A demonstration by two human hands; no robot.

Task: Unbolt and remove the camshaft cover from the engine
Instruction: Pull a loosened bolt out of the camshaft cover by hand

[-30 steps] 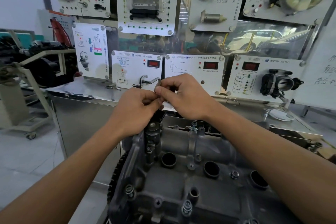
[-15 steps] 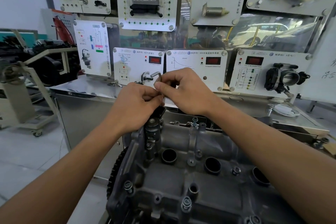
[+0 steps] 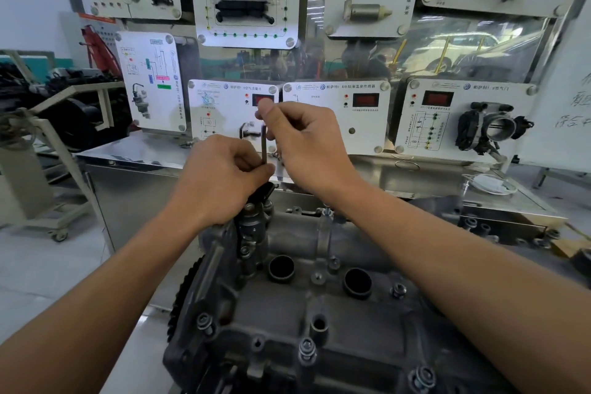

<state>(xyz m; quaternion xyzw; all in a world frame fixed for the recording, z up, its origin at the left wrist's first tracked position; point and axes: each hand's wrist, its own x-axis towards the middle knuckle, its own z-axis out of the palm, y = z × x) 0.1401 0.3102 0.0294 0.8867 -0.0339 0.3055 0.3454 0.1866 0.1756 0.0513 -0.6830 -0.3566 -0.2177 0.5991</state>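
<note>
The grey cast camshaft cover (image 3: 281, 313) fills the lower middle, with round plug holes and bolts (image 3: 307, 351) along its near edge. A thin dark hex key (image 3: 264, 145) stands upright above the cover's far left corner. My left hand (image 3: 220, 181) is closed around the key's lower end, just over a dark fitting (image 3: 252, 221) on the cover. My right hand (image 3: 307, 144) pinches the key's top between thumb and fingers. The key's tip is hidden behind my left hand.
A steel bench (image 3: 415, 176) runs behind the engine, backed by white training panels (image 3: 335, 115) and a throttle body (image 3: 492, 129). A toothed sprocket (image 3: 184, 291) sits at the cover's left end. A wheeled stand (image 3: 41, 144) with another engine is at the left.
My right hand has lifted and drawn apart from the left one, and the hex key's shaft now shows upright between them. My left hand stays at the same corner.
</note>
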